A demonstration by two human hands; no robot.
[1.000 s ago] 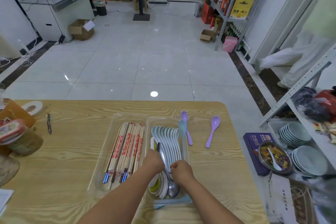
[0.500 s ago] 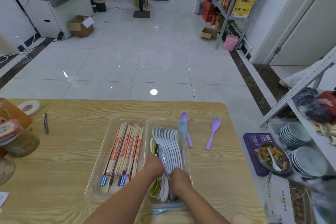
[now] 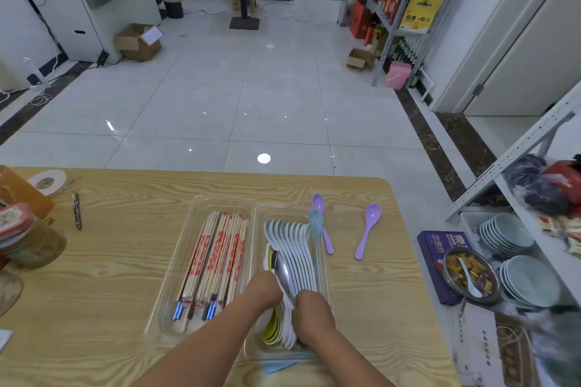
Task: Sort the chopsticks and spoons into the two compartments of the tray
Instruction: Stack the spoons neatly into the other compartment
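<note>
A clear two-compartment tray (image 3: 220,202) lies on the wooden table (image 3: 94,276). Its left compartment holds several chopsticks (image 3: 217,258). The right compartment holds a row of white spoons (image 3: 298,248), a metal spoon (image 3: 283,273) and a light blue spoon (image 3: 316,226). My left hand (image 3: 262,291) and my right hand (image 3: 311,316) are both inside the right compartment, fingers curled around the near ends of the stacked spoons. Two purple spoons (image 3: 367,229) (image 3: 323,232) lie on the table right of the tray.
A pen (image 3: 76,210), a tape roll (image 3: 47,181) and jars (image 3: 28,239) sit at the table's left. A purple box (image 3: 440,264) with a metal bowl of candy (image 3: 470,273) stands off the right edge, beside shelves stacked with plates (image 3: 528,280).
Both hands have slid a little toward me along the spoon stack, and my right hand now covers the bowl of the metal spoon. My head tilted slightly.
</note>
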